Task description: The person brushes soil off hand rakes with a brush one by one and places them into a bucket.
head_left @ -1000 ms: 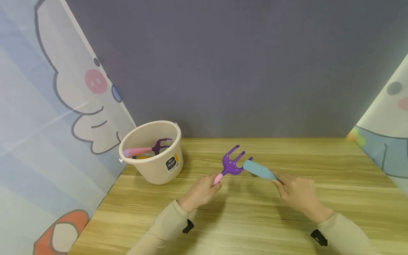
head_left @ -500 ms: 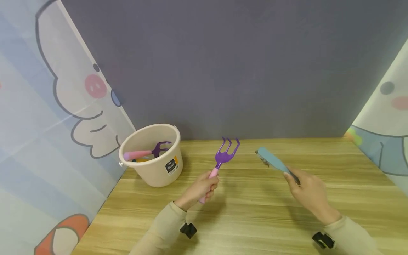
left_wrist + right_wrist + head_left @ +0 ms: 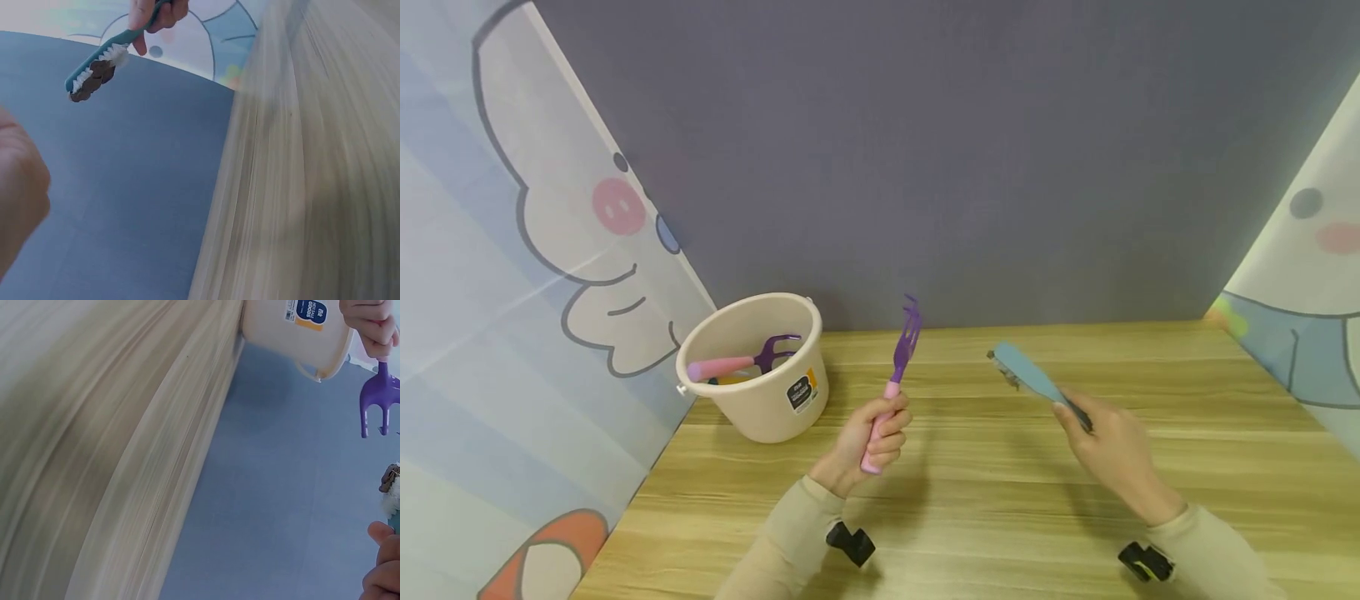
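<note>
My left hand (image 3: 867,435) grips a hand fork by its pink handle. Its purple tines (image 3: 907,340) point up and away, seen nearly edge-on in the head view. In my right hand (image 3: 1114,450) I hold a teal brush (image 3: 1028,372) by its handle, bristles facing down to the left. White bristles (image 3: 112,55) show in the left wrist view, with brown clumps (image 3: 94,79) stuck among them. Fork and brush are apart, both raised over the wooden table. The right wrist view catches the fork (image 3: 377,394) tines-down and only the brush's tip.
A cream bucket (image 3: 775,412) stands at the table's back left. Another fork with a pink handle (image 3: 722,367) and purple tines lies in it, over something yellow. A dark grey panel (image 3: 955,167) rises behind the wooden table (image 3: 1000,533); cartoon-printed cloth (image 3: 467,333) hangs at both sides.
The brush has moved right, away from the fork. My left hand has turned the fork more upright and edge-on, drawing it slightly left.
</note>
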{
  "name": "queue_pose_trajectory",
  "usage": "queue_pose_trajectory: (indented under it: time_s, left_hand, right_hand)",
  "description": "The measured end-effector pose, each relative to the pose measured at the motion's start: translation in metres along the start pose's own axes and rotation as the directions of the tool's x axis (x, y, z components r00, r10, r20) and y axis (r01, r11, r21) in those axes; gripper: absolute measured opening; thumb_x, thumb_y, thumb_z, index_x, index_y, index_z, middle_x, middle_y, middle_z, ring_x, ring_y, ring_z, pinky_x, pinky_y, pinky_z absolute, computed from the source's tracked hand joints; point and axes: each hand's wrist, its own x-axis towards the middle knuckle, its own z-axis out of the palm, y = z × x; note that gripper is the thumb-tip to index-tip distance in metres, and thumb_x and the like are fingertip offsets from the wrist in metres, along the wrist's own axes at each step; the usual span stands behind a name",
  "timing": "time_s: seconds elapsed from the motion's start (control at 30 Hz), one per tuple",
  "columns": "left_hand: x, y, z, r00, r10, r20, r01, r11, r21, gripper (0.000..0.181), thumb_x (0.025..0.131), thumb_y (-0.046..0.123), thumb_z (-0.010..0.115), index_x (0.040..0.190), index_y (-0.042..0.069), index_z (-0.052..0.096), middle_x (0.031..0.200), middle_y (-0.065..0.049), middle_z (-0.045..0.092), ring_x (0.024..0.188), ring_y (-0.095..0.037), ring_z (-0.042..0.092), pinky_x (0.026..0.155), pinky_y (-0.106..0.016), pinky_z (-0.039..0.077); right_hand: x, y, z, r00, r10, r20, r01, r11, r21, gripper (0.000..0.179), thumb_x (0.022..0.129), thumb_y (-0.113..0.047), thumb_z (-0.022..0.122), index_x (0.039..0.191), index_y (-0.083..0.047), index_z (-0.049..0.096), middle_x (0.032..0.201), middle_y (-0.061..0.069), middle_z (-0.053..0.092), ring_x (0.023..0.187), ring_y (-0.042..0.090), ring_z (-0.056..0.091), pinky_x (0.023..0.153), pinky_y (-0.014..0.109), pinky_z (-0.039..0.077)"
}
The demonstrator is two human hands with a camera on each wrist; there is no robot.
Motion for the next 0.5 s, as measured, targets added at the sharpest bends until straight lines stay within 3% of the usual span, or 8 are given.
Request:
queue_pose_trajectory:
  time_s: [0.13, 0.27, 0.5]
  left_hand:
    - [-0.0001, -0.0012, -0.0008, 0.993, 0.006, 0.116, 0.012, 0.987, -0.161, 0.019, 0.097, 0.016, 0.027, 0.083, 0.016, 0.039, 0.056, 0.006, 0.019, 0.036, -0.002, 0.022, 0.031, -0.012, 0.021]
    - [0.0000, -0.0026, -0.0019, 0.973, 0.023, 0.229, 0.043, 0.959, -0.279, 0.011, 0.095, 0.017, 0.036, 0.087, 0.014, 0.043, 0.055, 0.007, 0.021, 0.036, -0.003, 0.023, 0.031, -0.012, 0.023]
    - [-0.0006, -0.0027, -0.0026, 0.903, 0.012, 0.429, 0.147, 0.931, -0.335, 0.013, 0.093, 0.016, 0.043, 0.082, 0.014, 0.037, 0.052, 0.006, 0.025, 0.034, -0.003, 0.024, 0.028, -0.013, 0.021]
  right_hand:
    - [0.0011, -0.0023, 0.0015, 0.999, 0.019, 0.029, -0.020, 1.000, 0.007, 0.029, 0.087, -0.015, 0.060, 0.111, 0.001, 0.063, 0.051, -0.008, 0.032, 0.041, -0.004, 0.016, 0.035, 0.019, 0.020]
    - [0.0014, -0.0041, 0.0025, 0.998, 0.037, 0.049, -0.037, 0.999, 0.018, 0.030, 0.088, -0.016, 0.059, 0.112, 0.003, 0.062, 0.050, -0.007, 0.032, 0.040, -0.006, 0.015, 0.034, 0.019, 0.020]
    - [0.0020, -0.0037, 0.0055, 0.999, 0.026, 0.043, -0.029, 0.998, 0.056, 0.030, 0.089, -0.014, 0.057, 0.111, 0.006, 0.061, 0.050, -0.008, 0.032, 0.039, -0.009, 0.013, 0.034, 0.019, 0.021]
